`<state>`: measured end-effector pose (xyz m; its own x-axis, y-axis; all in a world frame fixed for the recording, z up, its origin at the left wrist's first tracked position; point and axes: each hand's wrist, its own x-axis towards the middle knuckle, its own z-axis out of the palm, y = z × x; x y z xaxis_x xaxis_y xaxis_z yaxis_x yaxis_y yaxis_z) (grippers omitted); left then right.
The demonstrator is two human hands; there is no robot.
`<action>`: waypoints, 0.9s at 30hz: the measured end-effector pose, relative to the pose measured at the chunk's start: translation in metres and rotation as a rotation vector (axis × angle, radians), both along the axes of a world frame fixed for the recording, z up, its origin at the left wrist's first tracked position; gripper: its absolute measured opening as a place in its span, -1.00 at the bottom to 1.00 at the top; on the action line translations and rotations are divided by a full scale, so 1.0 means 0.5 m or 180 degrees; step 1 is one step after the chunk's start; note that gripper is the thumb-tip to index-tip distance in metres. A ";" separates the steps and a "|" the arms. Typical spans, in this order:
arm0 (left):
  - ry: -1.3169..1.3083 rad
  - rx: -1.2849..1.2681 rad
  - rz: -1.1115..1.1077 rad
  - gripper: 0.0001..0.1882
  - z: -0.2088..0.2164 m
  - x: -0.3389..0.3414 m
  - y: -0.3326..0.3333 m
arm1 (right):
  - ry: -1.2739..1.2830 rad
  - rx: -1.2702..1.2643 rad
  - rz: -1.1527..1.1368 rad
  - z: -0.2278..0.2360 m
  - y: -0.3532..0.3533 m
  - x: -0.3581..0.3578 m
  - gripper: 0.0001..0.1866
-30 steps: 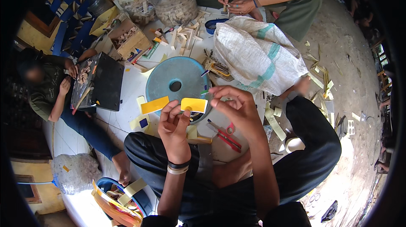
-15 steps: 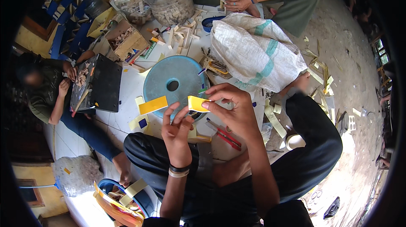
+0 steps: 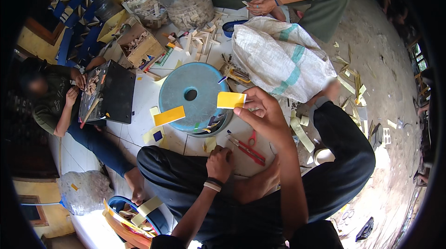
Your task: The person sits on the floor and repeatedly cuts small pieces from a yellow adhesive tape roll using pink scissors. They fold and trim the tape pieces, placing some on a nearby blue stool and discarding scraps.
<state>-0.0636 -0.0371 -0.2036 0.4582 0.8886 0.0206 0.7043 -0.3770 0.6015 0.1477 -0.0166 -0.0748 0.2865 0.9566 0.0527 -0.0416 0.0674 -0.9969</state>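
My right hand [image 3: 262,114] is raised in front of the round blue stool top [image 3: 176,79], pinching a small yellow rectangular piece with a pale edge [image 3: 231,100] between thumb and fingers. Low down, near my lap, my left hand [image 3: 219,163] is curled closed; whatever its fingers hold, if anything, is hidden. Just right of it on the tiles lie a red cutter knife [image 3: 248,151] and red-handled scissors [image 3: 252,139]. Another yellow strip [image 3: 169,116] rests on the stool's near left edge. Small dark blue pieces [image 3: 213,123] sit at its near right rim.
A white sack [image 3: 283,54] lies beyond the stool, near a co-worker's hands [image 3: 260,5]. At left, another person works at a black box [image 3: 109,93]. Wood pieces [image 3: 202,40], a wooden box [image 3: 141,47] and a filled plastic bag [image 3: 186,3] stand behind. A blue tub [image 3: 160,216] sits lower left.
My left hand has left the yellow piece and dropped toward my lap, its fingers now curled. My right hand has turned the piece and moved it slightly right and up.
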 end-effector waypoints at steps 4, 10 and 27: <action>-0.0713 -0.0325 0.0087 -0.86 0.044 -0.026 0.034 | 0.0047 0.0019 0.0126 -0.002 -0.003 0.003 -0.68; 0.0027 -0.0041 -0.0272 -0.79 0.018 -0.004 0.040 | 0.0060 -0.0170 0.0080 -0.019 0.009 -0.002 -0.69; -0.2404 -0.1449 0.0039 -0.50 0.236 -0.036 0.088 | 0.1135 -0.0661 0.0898 0.030 -0.009 -0.006 -0.74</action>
